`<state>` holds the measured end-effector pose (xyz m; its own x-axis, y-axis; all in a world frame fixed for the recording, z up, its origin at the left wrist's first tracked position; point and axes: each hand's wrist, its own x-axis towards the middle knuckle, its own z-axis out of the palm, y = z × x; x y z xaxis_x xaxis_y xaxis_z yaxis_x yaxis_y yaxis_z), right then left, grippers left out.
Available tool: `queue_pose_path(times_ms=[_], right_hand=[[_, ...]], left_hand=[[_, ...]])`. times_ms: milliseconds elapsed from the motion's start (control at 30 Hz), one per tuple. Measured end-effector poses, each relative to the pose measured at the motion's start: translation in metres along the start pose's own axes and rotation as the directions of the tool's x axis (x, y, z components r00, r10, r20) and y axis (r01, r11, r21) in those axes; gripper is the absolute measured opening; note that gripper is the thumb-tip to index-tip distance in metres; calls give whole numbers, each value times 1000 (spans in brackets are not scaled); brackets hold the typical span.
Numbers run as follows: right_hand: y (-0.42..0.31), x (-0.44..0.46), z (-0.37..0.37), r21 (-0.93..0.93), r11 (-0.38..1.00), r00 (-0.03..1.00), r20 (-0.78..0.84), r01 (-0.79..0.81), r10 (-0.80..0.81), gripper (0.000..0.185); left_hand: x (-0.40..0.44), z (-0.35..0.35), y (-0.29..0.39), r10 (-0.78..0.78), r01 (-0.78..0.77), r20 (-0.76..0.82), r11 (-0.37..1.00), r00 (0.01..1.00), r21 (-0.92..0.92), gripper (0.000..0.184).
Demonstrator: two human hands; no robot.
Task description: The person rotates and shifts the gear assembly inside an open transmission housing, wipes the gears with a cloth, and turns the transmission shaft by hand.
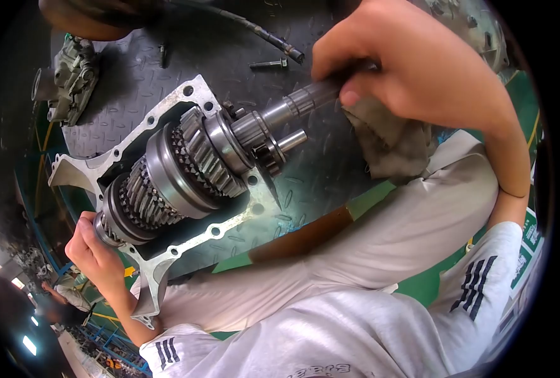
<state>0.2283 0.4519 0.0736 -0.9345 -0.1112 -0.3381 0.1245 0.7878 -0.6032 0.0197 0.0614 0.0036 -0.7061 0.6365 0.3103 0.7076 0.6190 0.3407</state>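
A gear shaft [173, 167] with several toothed gears and a wide smooth ring lies across a metal gearbox housing [214, 231]. My right hand [381, 60] is closed around the shaft's splined upper-right end [299, 101]. At the lower-left end, the curled fingers of my left hand [97, 252] grip the end ring [108, 230]. A shorter bright pin [292, 140] sticks out beside the shaft. Below my right hand lies a brown-grey cloth [393, 142]. The inside of the housing is mostly hidden under the gears.
The patterned dark metal bench top [305, 183] carries a loose bolt [268, 63], a smaller bolt [162, 55] and a dark rod or hose [255, 28]. A cast metal part [73, 82] stands at the upper left. Another person [69, 296] is in the left background.
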Motion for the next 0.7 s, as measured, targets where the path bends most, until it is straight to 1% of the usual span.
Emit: queue_pose_path(times_ms=[100,133,167,200,367,400,467,500,567,633,700], right_hand=[[15,-3,16,92,988,992,-37,126,-123,16],[19,-1,39,-102,988,959,-249,113,-135,20],[19,2,58,-283,957,879,-442,54,-181,31],[13,7,67,-261,965,866,-486,-19,-115,40],[26,8,74,-336,941,861,-463,47,-209,42],[26,5,72,-303,951,892,-410,64,-191,42],[28,-3,61,-290,952,952,-250,99,-176,42],[27,-2,56,-307,946,954,-240,102,-181,42],[26,-2,46,-303,953,995,-86,27,-55,36],[27,1,47,-348,937,993,-101,28,-67,34],[27,5,51,-301,951,949,-272,75,-161,13]], left_hand=[[0,-2,0,15,-15,35,1000,999,14,41],[0,0,2,26,-26,17,1000,1000,13,40],[0,0,2,37,-37,-1,999,999,12,40],[0,1,2,34,-34,-7,999,999,13,40],[0,-1,4,25,-24,30,999,999,-20,40],[1,-2,5,21,-20,28,1000,999,-20,40],[1,-2,7,25,-24,38,1000,999,-17,40],[1,-2,8,15,-14,24,1000,1000,-27,40],[1,-1,5,44,-44,17,999,999,-8,40],[2,-1,3,45,-45,1,999,999,-20,39],[3,-3,4,55,-53,46,998,997,-37,38]])
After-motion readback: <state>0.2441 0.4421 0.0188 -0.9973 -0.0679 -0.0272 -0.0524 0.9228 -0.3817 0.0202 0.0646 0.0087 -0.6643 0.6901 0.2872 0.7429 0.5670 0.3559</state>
